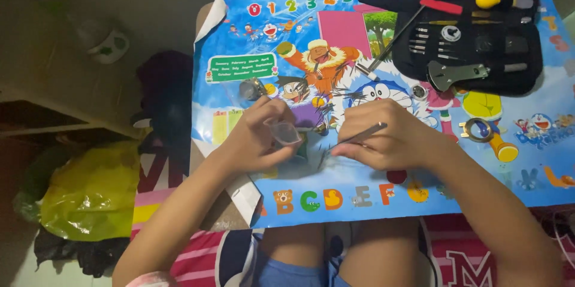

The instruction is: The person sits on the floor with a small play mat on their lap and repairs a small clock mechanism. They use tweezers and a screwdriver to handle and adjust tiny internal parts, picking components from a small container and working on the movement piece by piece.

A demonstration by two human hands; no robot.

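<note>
Left hand [259, 136] pinches small clear plastic piece [284, 132], possibly bag; right hand [383, 137] grips thin metal tweezers [361, 136].

I read the centre as brightly and evenly lit from above; the glossy poster [383, 83] shows pale glare patches in the middle. The upper left and left edge fall into dim shadow, with the yellow bag [90, 188] muted. The black tool case [473, 29] at upper right loses detail. Overall focus is soft, and both hands are slightly blurred.
</note>
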